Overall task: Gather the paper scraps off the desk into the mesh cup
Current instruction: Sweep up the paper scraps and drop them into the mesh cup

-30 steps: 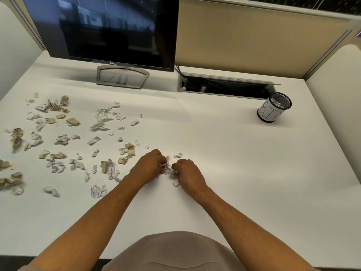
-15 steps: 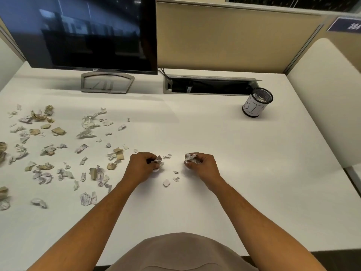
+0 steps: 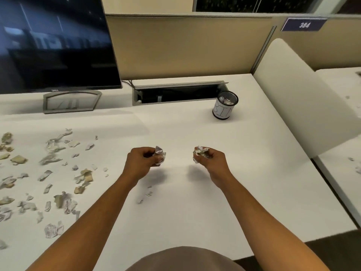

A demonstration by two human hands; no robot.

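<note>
Left hand (image 3: 141, 162) | right hand (image 3: 214, 160) | fingers clenched on crumpled paper scraps (image 3: 160, 153), now lifted apart off desk (image 3: 195, 212) | mesh cup (image 3: 225, 107) far right, partly filled | many scraps left | carry next.

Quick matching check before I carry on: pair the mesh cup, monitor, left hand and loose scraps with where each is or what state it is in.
Things:
1. mesh cup
2. monitor
3. left hand
4. loose scraps

Places or states:
A. closed around a wad of crumpled paper
B. spread over the desk's left side
C. far right, beside the cable slot, paper already inside
D. back left, screen dark

Pairs: 1-C, 2-D, 3-A, 4-B
</note>
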